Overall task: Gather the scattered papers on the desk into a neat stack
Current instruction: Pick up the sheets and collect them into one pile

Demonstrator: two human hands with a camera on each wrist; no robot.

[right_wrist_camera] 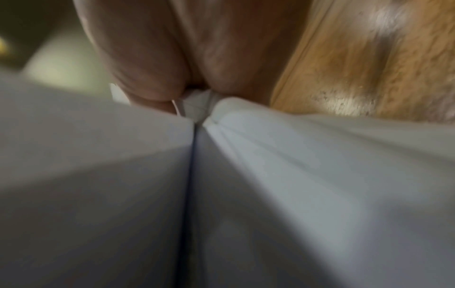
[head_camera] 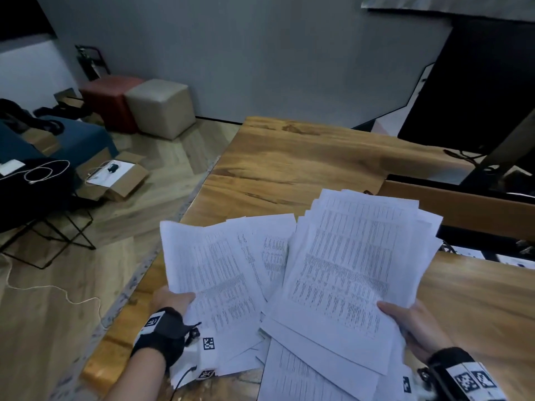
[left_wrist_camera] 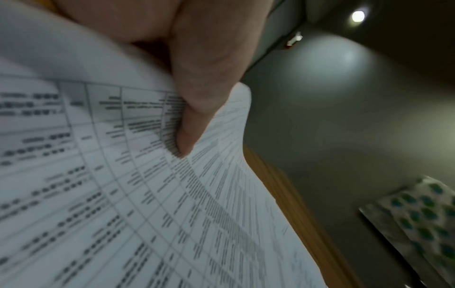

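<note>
- The left hand (head_camera: 173, 299) pinched a thin, curling printed sheet (head_camera: 214, 273) above the glossy wooden desk (head_camera: 289, 157), its grip closed, thumb on top.
- The right hand (head_camera: 417, 328) clasped a thick, uneven sheaf (head_camera: 356, 264) of table-printed pages just beside that sheet.
- More loose papers (head_camera: 307, 380) lay fanned flat on the desk beneath both.

A wooden desk (head_camera: 289, 157) with strong grain carries the things; its left edge runs beside a wood-patterned floor (head_camera: 72, 285). Printed papers (head_camera: 304, 380) lie on the near part of the desk, overlapping loosely at different angles. At the far right, a dark monitor (head_camera: 477, 91) stands on the desk with cables (head_camera: 463, 154) at its base. On the floor, well apart from the desk, stand a beige stool (head_camera: 162, 108), a red stool (head_camera: 110, 96) and an open cardboard box (head_camera: 115, 178).
</note>
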